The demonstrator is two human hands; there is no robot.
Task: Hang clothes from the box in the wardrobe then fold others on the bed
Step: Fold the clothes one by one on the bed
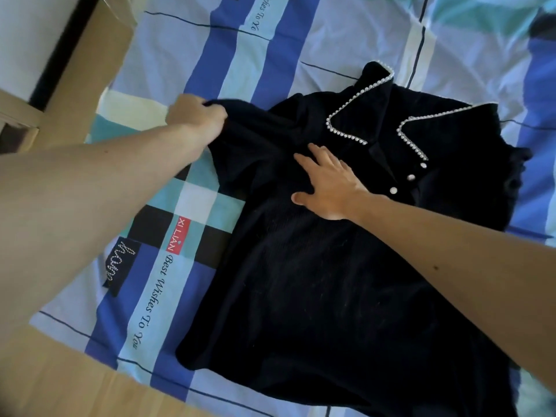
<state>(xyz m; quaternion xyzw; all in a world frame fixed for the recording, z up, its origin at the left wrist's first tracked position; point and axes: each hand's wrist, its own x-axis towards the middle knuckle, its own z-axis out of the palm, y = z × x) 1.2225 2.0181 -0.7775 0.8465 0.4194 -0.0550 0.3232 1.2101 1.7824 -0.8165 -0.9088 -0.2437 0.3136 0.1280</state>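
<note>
So, from where I sit, the folding half of the job is under way but barely begun. The dark top [301, 281] lies face up on the bed [270, 40], roughly mid-view. Its pearl-edged collar [376, 109] points toward the far side and its hem toward the near side. It is spread out, with no fold made that I can see.

The left grip [197, 117] is curled tight round the cloth at the end of the left sleeve [240, 115], at the far left of the garment, and seems to hold it a little off the sheet. The right grip [329, 188] lies flat, fingers straight and spread, pressing on the chest just left of the row of pearl buttons [410, 177]. It holds nothing and only pins the body down.

I judge this to be the first fold, with the sleeve about to come in across the front while the flat grip keeps the body from sliding. The other sleeve [511, 164] is bunched at the far right and untouched, so that side and the fold of the body are left to do.

Neither box nor wardrobe shows, so I cannot tell whether the hanging part is finished or how many garments are left. No folded pile is in view either. The wooden bed frame [69, 380] runs along the near left edge.
</note>
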